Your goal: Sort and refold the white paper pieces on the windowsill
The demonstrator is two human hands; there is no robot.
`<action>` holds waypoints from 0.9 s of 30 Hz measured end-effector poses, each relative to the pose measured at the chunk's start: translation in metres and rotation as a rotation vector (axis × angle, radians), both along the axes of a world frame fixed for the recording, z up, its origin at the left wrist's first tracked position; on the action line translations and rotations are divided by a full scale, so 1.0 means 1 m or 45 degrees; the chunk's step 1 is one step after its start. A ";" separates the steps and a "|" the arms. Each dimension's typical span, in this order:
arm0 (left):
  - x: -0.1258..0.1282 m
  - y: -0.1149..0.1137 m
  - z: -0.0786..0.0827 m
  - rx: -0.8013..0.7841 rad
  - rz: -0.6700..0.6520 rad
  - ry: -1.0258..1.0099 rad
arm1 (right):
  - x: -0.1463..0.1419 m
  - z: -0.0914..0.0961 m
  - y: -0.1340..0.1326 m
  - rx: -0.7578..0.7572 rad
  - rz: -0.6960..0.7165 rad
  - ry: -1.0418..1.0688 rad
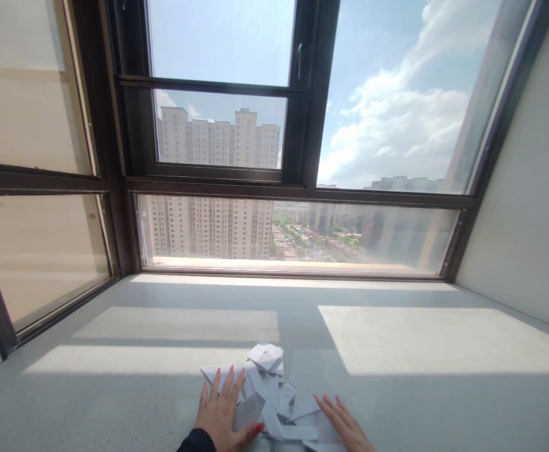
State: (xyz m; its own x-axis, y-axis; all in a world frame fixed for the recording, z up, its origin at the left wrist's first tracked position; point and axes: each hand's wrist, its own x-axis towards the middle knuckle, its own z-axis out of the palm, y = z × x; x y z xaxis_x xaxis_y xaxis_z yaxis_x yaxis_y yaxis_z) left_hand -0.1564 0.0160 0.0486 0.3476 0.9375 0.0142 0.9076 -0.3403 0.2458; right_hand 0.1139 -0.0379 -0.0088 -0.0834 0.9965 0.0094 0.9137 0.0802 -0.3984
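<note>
A loose pile of folded white paper pieces (269,397) lies on the pale window sill at the bottom middle of the head view. My left hand (224,408) rests over the pile's left side, its fingers spread and thumb pointing right across the paper. On the right edge of the pile, my right hand (344,424) lies with its fingers stretched out over the paper. Neither hand grips a piece. One folded piece (267,356) sits at the far end of the pile, beyond both hands.
The wide sill (161,383) carries bright patches of sunlight. A dark-framed window (297,196) stands behind it, with tall buildings (218,141) outside. On the right rises a pale wall (528,188); on the left is another window pane (34,251).
</note>
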 end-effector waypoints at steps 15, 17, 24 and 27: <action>-0.004 0.016 -0.009 -0.101 -0.132 -0.673 | -0.075 0.056 0.034 0.516 0.183 0.227; -0.004 0.014 -0.006 -0.108 -0.214 -0.892 | -0.071 0.061 0.031 0.732 0.267 0.194; -0.010 0.021 -0.012 0.060 -0.299 -0.938 | -0.073 0.052 0.034 0.901 0.361 -0.115; -0.018 0.030 -0.027 0.265 -0.160 -0.526 | -0.077 0.039 0.044 0.703 0.328 -0.126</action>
